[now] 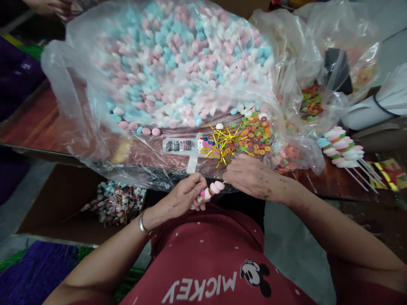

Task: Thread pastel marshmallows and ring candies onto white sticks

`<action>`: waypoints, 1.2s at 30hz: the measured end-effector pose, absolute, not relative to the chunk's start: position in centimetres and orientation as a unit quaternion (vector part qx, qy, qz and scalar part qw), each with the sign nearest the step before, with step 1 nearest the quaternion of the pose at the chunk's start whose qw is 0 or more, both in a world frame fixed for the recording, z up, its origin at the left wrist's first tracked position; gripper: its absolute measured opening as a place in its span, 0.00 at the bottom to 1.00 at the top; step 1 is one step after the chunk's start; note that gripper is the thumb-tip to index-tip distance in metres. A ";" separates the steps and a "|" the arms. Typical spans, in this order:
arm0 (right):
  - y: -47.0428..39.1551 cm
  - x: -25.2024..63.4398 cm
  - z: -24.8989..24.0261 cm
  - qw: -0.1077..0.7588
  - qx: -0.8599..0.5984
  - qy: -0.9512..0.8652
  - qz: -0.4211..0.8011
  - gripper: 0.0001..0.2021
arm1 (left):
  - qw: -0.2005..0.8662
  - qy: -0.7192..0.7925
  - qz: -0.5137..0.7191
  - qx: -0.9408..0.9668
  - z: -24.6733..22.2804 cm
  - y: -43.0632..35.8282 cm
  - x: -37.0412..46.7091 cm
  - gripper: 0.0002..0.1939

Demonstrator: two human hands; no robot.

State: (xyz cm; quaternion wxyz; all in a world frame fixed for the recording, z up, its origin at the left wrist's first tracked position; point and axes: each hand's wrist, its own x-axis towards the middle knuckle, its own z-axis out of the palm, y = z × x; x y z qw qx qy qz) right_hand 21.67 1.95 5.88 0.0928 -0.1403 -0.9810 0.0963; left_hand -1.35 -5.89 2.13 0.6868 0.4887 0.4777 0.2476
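Supporting a candy skewer [207, 194] near the worktop [41, 120], the left hand [183, 191] is grasping its candies; the right hand [249, 176] is pinching its tip.

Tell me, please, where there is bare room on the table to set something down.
The table shows bare wood at left, beside the large plastic bag, and a narrow strip in front of the candy skewers. The middle is crowded with gold ties, ring candies and a packet.

skewer [217, 187]: mostly pink | candies [178, 63]: pink, blue, white | ties [226, 141]: gold | shirt [203, 258]: red, white-dotted
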 end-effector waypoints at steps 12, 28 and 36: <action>2.0 21.7 6.2 0.101 -0.169 -0.972 0.125 0.14 | 0.734 0.437 0.208 0.476 2.0 -4.9 -2.0 0.18; 1.7 21.0 6.8 -0.003 -0.246 -0.942 0.230 0.14 | 0.755 0.412 0.142 0.490 1.3 -5.0 -1.2 0.20; 2.7 21.3 8.0 -0.027 -0.341 -0.898 0.278 0.13 | 0.788 0.401 0.087 0.460 1.6 -4.5 -1.6 0.20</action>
